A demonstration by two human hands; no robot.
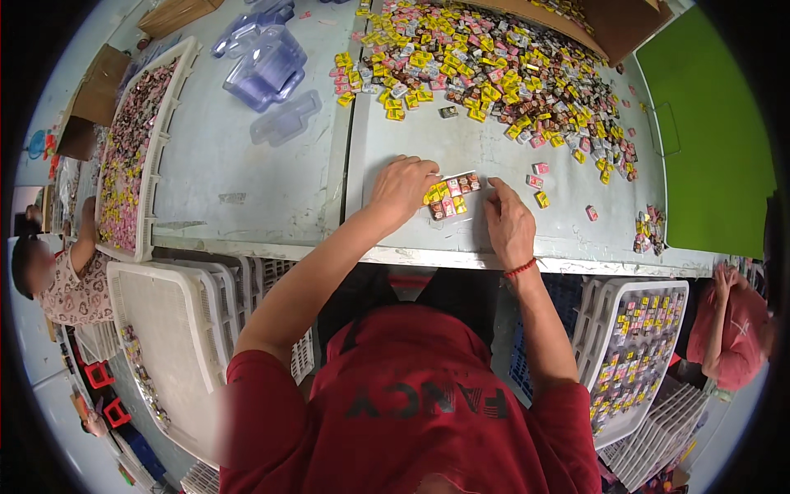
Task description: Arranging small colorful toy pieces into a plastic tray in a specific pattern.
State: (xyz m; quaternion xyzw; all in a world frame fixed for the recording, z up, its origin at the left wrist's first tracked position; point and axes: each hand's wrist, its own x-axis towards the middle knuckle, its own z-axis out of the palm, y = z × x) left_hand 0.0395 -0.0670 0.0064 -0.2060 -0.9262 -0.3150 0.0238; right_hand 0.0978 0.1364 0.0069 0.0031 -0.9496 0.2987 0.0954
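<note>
A small clear plastic tray lies near the table's front edge, partly filled with tiny yellow, pink and brown box-shaped pieces. My left hand is closed at the tray's left side, its fingertips on the rim beside the yellow pieces. Part of that side is hidden under the fingers. At the right of the tray is my right hand, thumb and forefinger slightly apart with nothing visible between them. A red bead bracelet circles the right wrist.
A broad heap of the same small pieces spreads across the table's far side, below a cardboard box. Empty clear trays are stacked at far left. White crates stand left, and one with filled trays lower right. Two people work at either side.
</note>
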